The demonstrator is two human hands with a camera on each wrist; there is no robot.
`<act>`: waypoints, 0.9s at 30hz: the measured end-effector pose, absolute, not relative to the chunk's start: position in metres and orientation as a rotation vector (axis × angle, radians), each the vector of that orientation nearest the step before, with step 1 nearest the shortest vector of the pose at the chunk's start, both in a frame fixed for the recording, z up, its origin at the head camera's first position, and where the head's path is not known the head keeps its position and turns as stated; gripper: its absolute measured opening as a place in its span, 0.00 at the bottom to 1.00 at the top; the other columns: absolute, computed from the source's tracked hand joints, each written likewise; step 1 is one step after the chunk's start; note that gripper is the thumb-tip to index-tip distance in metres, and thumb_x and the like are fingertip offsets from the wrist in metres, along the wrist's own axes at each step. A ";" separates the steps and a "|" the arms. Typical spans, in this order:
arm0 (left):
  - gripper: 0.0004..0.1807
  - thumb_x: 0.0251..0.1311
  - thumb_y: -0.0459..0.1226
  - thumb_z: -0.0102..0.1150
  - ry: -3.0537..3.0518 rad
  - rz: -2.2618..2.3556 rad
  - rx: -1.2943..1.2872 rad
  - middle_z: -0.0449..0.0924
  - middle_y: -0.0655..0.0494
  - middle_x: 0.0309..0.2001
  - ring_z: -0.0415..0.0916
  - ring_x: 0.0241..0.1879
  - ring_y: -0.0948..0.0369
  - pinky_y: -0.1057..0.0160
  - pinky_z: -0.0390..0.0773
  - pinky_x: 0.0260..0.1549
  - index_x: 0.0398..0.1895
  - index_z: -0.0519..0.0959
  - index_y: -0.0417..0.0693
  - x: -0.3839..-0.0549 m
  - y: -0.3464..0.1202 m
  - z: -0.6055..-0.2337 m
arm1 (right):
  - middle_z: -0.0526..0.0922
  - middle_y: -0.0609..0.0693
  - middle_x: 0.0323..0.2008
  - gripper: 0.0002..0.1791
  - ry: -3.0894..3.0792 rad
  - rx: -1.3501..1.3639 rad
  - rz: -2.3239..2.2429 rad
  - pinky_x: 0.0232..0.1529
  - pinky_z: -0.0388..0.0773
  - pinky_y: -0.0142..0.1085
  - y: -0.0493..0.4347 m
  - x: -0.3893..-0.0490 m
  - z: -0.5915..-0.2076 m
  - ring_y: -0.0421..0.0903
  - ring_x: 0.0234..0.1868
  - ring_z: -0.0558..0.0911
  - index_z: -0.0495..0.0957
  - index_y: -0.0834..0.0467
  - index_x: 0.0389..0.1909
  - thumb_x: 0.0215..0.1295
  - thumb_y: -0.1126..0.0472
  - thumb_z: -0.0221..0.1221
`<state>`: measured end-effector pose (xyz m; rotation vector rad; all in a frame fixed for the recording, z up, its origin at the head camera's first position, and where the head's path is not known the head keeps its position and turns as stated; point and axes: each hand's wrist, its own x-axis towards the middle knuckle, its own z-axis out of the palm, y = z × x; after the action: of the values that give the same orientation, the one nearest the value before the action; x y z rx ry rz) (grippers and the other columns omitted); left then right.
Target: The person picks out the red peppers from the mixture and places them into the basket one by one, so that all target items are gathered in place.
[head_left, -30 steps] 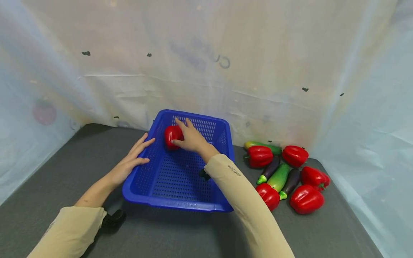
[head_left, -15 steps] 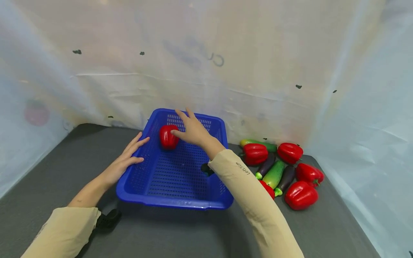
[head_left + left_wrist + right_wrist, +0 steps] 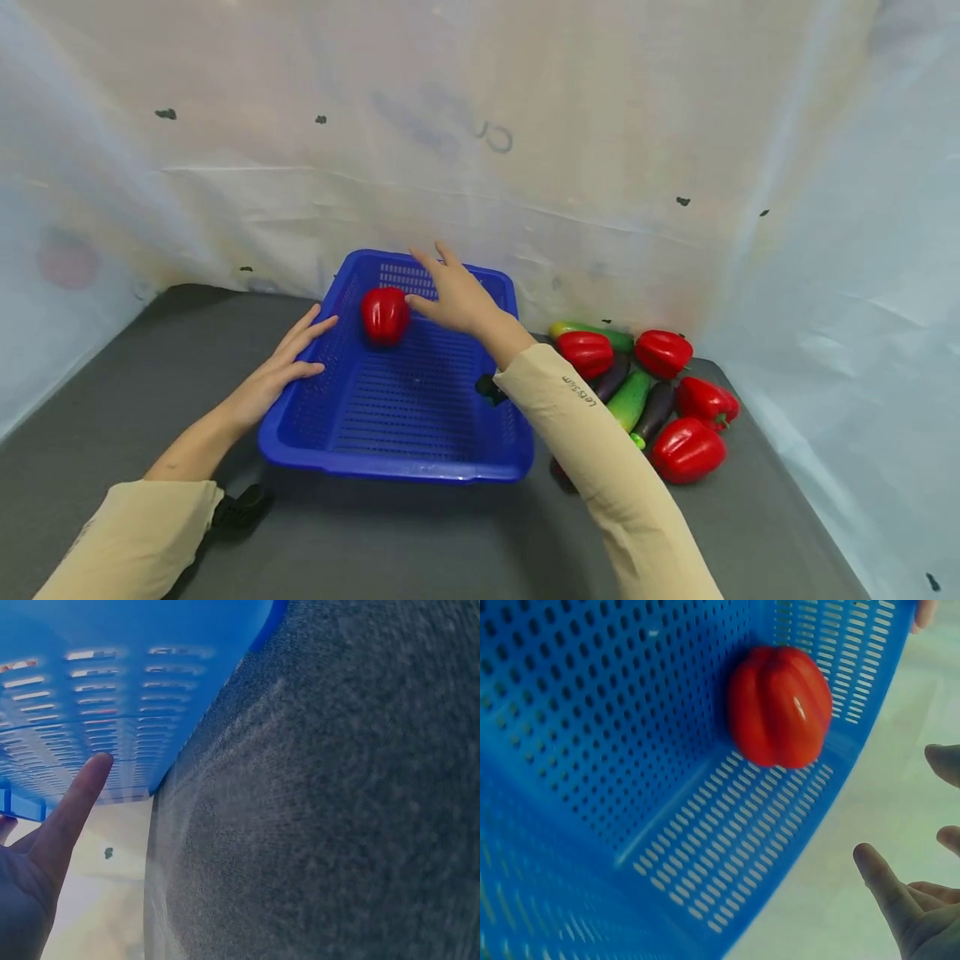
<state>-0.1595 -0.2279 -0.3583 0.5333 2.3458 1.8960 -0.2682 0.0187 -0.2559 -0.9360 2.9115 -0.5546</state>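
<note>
A red bell pepper (image 3: 386, 317) lies in the far left corner of a blue perforated basket (image 3: 397, 473). My right hand (image 3: 456, 296) hovers over the basket's far side with spread fingers, holding nothing. The right wrist view shows the pepper (image 3: 780, 709) against the slotted walls, apart from that hand (image 3: 922, 915). On the left, my left hand (image 3: 273, 379) touches the basket's side with fingers extended at the rim. Seen from the left wrist, its thumb (image 3: 75, 802) lies along the outer slotted wall.
Several red bell peppers (image 3: 687, 450), dark eggplants (image 3: 655, 408) and a green zucchini (image 3: 630, 400) lie right of the basket, partly hidden by my right sleeve (image 3: 600, 450). A yellow-green zucchini (image 3: 619, 340) lies behind them. Pale sheeting (image 3: 480, 100) hangs beyond the dark table (image 3: 360, 542).
My right hand has moved up and away from the red bell pepper, which stays in the basket. The left hand stays at the rim. The whole scene has shifted slightly left in the head view.
</note>
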 end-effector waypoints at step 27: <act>0.32 0.72 0.36 0.38 2.371 1.870 0.525 0.18 0.56 0.76 0.22 0.72 0.36 0.22 0.47 0.55 0.77 0.44 0.53 -0.157 -0.237 -0.357 | 0.44 0.61 0.76 0.35 2.978 -1.016 -0.456 0.68 0.61 0.49 0.067 -0.268 -0.243 0.58 0.73 0.56 0.55 0.52 0.74 0.68 0.53 0.55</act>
<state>-0.1570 -0.2371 -0.3568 0.5250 2.3712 1.8695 -0.2676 0.0670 -0.2430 -1.0163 2.9784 -0.4561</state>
